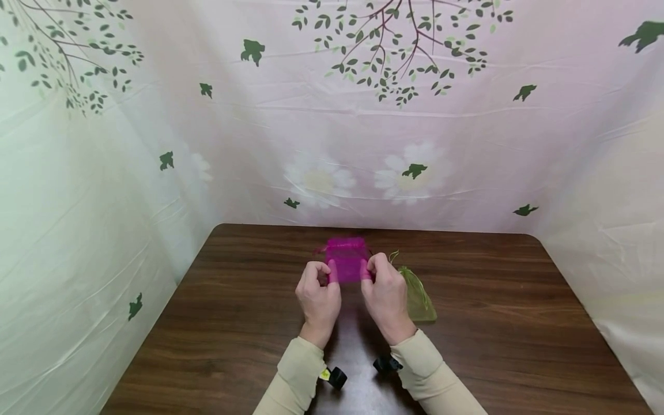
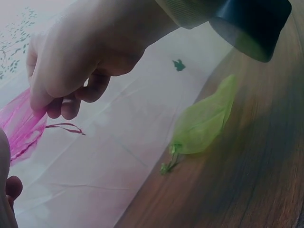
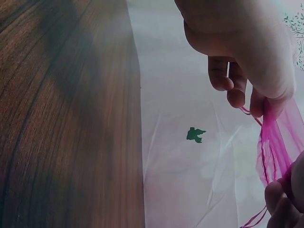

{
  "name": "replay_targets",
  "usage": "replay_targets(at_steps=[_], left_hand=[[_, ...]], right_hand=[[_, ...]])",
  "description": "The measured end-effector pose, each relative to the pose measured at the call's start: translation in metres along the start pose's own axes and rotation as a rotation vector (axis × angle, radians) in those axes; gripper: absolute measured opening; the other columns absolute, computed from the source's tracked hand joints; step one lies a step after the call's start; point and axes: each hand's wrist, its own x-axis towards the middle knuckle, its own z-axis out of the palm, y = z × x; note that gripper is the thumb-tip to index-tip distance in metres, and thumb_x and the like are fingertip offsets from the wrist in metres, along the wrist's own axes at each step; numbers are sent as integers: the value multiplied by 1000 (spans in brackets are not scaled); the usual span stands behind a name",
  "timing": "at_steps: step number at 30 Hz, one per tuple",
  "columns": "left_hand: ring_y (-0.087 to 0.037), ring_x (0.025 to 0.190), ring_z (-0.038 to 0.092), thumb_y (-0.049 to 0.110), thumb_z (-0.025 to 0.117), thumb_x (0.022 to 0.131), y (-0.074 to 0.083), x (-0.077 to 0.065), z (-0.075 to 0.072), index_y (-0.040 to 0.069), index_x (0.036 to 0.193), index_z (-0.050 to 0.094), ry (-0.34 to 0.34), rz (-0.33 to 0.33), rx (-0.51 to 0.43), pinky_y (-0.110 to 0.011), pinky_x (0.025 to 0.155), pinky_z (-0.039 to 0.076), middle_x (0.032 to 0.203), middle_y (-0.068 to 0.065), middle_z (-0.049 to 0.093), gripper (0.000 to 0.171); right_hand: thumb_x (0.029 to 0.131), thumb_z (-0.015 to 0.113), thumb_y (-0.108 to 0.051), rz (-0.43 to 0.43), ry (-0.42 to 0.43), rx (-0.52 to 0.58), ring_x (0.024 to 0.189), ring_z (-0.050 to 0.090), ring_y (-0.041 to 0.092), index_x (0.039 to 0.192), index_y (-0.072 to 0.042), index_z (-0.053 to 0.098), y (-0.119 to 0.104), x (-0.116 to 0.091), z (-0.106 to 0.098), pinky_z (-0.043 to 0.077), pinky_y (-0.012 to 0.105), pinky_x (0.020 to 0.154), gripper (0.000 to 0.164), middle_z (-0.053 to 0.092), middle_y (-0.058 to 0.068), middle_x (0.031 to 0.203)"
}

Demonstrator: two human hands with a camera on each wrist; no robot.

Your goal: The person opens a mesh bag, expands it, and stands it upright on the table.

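A sheer magenta drawstring pouch (image 1: 346, 258) is stretched between both hands in the head view, its gathered end pointing away. My left hand (image 1: 319, 297) pinches its near left side between thumb and finger. On the opposite side my right hand (image 1: 386, 297) pinches it likewise. Both thumb tips show pink through the thin fabric. The left wrist view has the right hand (image 2: 90, 52) at top, with a thin dark-pink cord (image 2: 69, 127) hanging beside its fingers. In the right wrist view the left hand (image 3: 247, 47) grips the fabric (image 3: 280, 137).
A green sheer drawstring pouch (image 1: 419, 300) lies on the dark wooden table (image 1: 498, 323), just right of the right hand, cords toward the back. Patterned cloth (image 1: 353, 132) hangs behind and on both sides of the table. Black wrist cameras (image 1: 337, 378) sit at the inner wrists.
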Motion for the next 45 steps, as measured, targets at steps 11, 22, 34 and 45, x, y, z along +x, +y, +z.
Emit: replay_targets(at_steps=[11, 22, 34, 45], left_hand=[[-9, 52, 50, -7, 74, 89, -1, -3, 4, 9, 75, 55, -15, 4, -13, -21, 50, 39, 61, 0, 50, 28], [-15, 57, 65, 8, 73, 98, 2, 3, 1, 3, 112, 69, -96, -59, -5, -23, 53, 54, 85, -5, 74, 16], [-14, 58, 55, -5, 75, 92, 1, 7, 4, 2, 106, 74, -9, 82, -33, -22, 52, 44, 76, -4, 66, 16], [-14, 57, 57, -3, 74, 94, 5, 6, 5, -1, 114, 75, -4, 105, -21, -24, 49, 46, 90, -11, 75, 19]], right_hand=[[84, 73, 0, -6, 28, -57, 48, 49, 17, 77, -11, 49, 3, -2, 1, 39, 35, 42, 27, 51, -1, 59], [91, 76, 0, 2, 0, 12, 63, 68, 21, 103, -1, 63, 6, 4, -3, 54, 37, 52, 18, 71, 9, 78], [87, 73, 10, -38, -1, 88, 65, 66, 19, 103, 2, 63, 3, 6, -2, 56, 34, 55, 20, 68, 9, 79], [87, 74, 8, -28, 49, 114, 72, 71, 24, 102, 5, 68, 4, 5, 3, 60, 37, 60, 16, 71, 15, 88]])
